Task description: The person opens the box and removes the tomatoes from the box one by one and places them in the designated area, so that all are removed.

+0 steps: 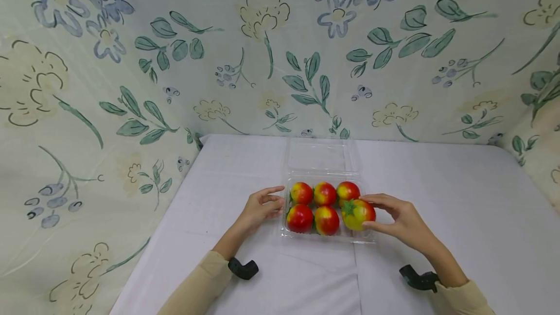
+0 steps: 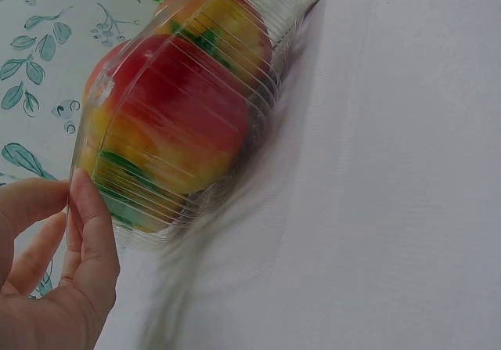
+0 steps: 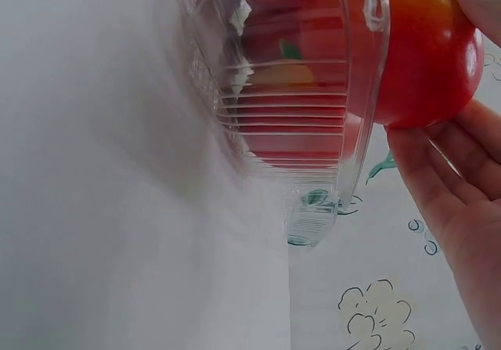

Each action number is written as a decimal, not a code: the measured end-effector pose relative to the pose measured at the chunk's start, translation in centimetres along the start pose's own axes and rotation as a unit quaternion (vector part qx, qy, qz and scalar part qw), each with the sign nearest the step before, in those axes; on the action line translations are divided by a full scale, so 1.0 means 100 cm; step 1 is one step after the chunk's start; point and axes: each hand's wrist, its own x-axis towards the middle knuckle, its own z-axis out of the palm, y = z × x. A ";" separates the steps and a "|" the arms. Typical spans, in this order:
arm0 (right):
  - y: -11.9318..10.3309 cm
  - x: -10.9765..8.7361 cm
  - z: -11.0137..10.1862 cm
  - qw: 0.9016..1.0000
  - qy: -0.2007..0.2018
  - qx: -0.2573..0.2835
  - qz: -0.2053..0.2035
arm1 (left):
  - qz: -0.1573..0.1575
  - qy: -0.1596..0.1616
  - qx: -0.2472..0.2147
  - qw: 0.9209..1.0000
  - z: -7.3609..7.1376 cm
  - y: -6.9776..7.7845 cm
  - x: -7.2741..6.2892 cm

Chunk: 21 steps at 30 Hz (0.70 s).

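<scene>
Red and yellow, the round fruit (image 1: pixel 362 215) sits pinched between parted thumb and fingertips of the nearer right hand (image 1: pixel 404 218), green cap (image 1: pixel 349 207) turned from them; leftward lies the clear container (image 1: pixel 321 238), its opposite rim beside the left hand (image 1: pixel 259 208), fingers loosely bent, holding no fruit.

A red-yellow fruit (image 1: pixel 361 218) tilts above an open clear box (image 1: pixel 319 238)

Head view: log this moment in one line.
Right hand: holds round red-yellow fruit at near right of clear plastic box; left hand: at box's left rim; five matching fruits: inside box; transparent lid: open
</scene>
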 end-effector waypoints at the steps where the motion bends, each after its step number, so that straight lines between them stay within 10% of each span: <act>1: 0.000 0.000 0.000 1.000 0.001 0.006 0.001 | -0.001 0.000 0.001 1.000 0.000 0.000 0.000; 21: 0.006 -0.003 -0.007 0.996 0.012 0.090 0.011 | -0.006 0.000 0.003 1.000 0.000 0.001 -0.001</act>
